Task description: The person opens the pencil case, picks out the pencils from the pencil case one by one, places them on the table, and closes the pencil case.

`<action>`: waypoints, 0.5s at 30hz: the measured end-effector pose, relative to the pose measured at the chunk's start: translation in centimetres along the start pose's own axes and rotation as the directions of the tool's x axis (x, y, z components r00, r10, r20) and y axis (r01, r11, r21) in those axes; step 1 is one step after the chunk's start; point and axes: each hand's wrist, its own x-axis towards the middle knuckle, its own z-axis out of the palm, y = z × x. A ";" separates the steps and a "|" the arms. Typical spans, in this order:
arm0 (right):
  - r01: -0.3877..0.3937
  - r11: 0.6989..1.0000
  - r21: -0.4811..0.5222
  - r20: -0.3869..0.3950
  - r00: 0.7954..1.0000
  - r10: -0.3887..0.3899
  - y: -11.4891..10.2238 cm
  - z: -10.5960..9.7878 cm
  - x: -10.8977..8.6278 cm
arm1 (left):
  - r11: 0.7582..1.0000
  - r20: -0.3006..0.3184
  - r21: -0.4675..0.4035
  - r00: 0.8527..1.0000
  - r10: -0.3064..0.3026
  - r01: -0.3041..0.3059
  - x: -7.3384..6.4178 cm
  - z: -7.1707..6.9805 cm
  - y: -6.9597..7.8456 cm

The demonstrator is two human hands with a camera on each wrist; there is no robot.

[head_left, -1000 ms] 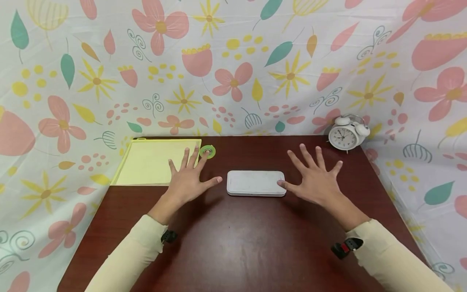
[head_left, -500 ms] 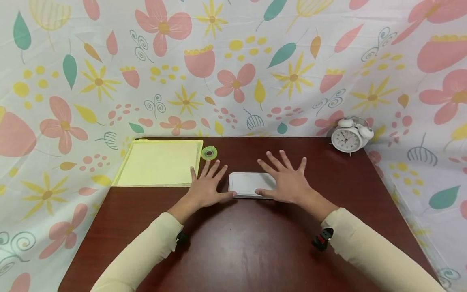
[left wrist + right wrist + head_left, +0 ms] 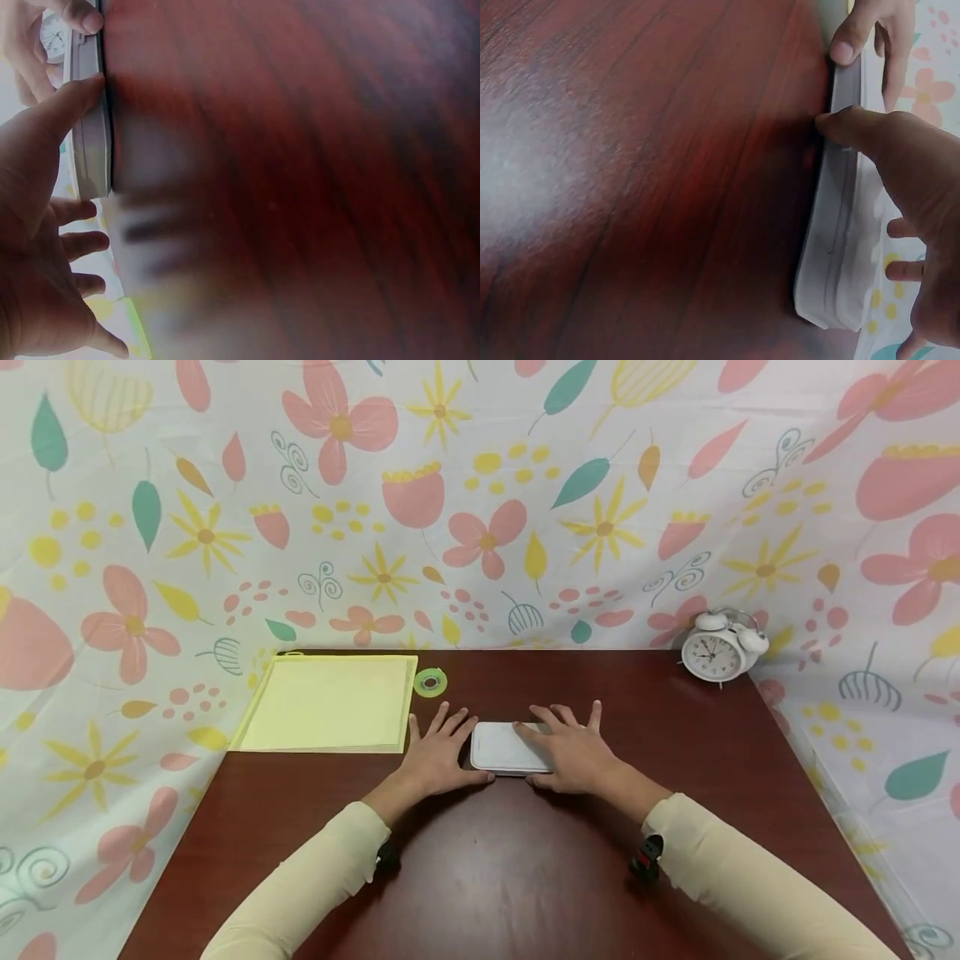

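A flat white case (image 3: 501, 747) with rounded corners lies on the dark table in the head view. My left hand (image 3: 437, 760) is at its left end, fingers spread over the tabletop and thumb touching the front side. From the right, my right hand (image 3: 576, 755) reaches across the case. Its thumb is at the front side and its index finger lies over the top, with the other fingers past the back edge. In the left wrist view, the left thumb (image 3: 79, 101) rests against the case's side. The right wrist view shows the right thumb (image 3: 851, 124) on that same long side.
A yellow zip folder (image 3: 330, 706) lies at the back left, with a green tape roll (image 3: 431, 682) beside its corner. At the back right stands a white alarm clock (image 3: 712, 653). A floral cloth (image 3: 480, 485) hangs behind the brown table (image 3: 480, 877).
Both hands have moved inward and down to the white case, the right one travelling farther left. Their thumbs now sit at its front side, and the right index finger lies over its top.
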 end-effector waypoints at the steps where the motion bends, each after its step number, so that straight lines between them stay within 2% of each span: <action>1: 0.008 1.000 -0.009 -0.004 1.000 -0.008 -0.1 -0.1 0.0 | 1.000 -0.008 0.002 1.000 0.002 -0.002 0.0 0.0 0.0; 5: 0.040 0.999 -0.037 -0.004 0.999 -0.040 -0.4 -0.5 0.4 | 1.000 -0.047 -0.002 0.999 0.014 -0.015 0.1 0.0 0.1; 11: 0.051 0.997 -0.065 0.007 0.999 -0.050 -0.5 -1.1 0.8 | 0.997 -0.112 -0.056 0.992 0.052 -0.058 0.3 0.4 0.1; 15: 0.055 0.997 -0.055 0.011 0.998 -0.055 -0.4 -1.0 1.0 | 0.994 -0.123 -0.081 0.990 0.067 -0.077 0.4 0.6 0.2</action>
